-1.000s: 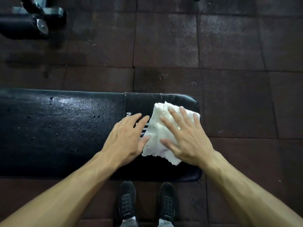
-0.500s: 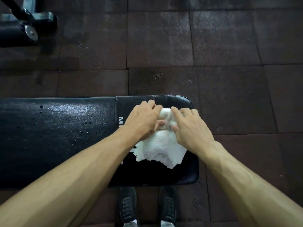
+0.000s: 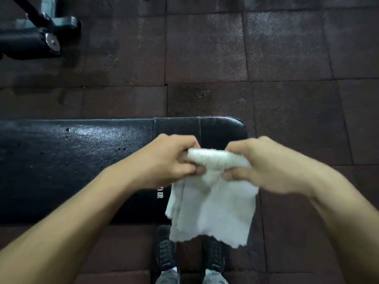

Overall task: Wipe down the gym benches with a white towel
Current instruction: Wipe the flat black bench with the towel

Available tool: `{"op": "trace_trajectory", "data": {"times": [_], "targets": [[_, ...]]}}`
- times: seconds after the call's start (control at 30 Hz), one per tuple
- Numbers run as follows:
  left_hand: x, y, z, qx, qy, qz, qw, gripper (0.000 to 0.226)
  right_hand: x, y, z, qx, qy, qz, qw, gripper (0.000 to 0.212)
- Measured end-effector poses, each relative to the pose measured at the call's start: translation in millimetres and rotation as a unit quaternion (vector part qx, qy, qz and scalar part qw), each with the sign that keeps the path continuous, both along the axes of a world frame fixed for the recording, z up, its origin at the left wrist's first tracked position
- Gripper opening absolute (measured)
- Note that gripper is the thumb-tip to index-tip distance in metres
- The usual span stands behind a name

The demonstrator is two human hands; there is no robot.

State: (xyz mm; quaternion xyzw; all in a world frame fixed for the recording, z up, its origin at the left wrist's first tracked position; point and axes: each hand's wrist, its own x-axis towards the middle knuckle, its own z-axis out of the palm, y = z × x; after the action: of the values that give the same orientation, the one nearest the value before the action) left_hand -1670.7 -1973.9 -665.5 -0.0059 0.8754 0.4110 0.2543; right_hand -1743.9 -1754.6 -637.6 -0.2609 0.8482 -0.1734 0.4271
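Both hands grip the white towel (image 3: 213, 203) along its upper edge: left hand (image 3: 170, 160) pinches the left end, right hand (image 3: 264, 165) the right end, fingers curled round the rolled cloth. Between the grips the edge is bunched into a roll; below them the rest hangs loose, its ragged lower hem over the black shoes (image 3: 166, 251). Towel appears lifted clear of the bench (image 3: 82, 160), though contact cannot be confirmed. Left of the grip, bench pad shows water droplets. Beyond: dark rubber floor tiles (image 3: 205, 48).
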Motion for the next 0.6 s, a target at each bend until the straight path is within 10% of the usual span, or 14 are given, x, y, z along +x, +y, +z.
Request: {"op": "trace_trajectory", "data": {"times": [0.2, 0.6], "targets": [[-23, 27, -107, -0.314, 0.008, -0.038, 0.948, 0.072, -8, -25, -137, 0.063, 0.247, -0.071, 0.964, 0.042], [30, -16, -124, -0.277, 0.156, -0.025, 0.948, 0.085, 44, -37, -143, -0.014, 0.358, -0.039, 0.933, 0.068]]}}
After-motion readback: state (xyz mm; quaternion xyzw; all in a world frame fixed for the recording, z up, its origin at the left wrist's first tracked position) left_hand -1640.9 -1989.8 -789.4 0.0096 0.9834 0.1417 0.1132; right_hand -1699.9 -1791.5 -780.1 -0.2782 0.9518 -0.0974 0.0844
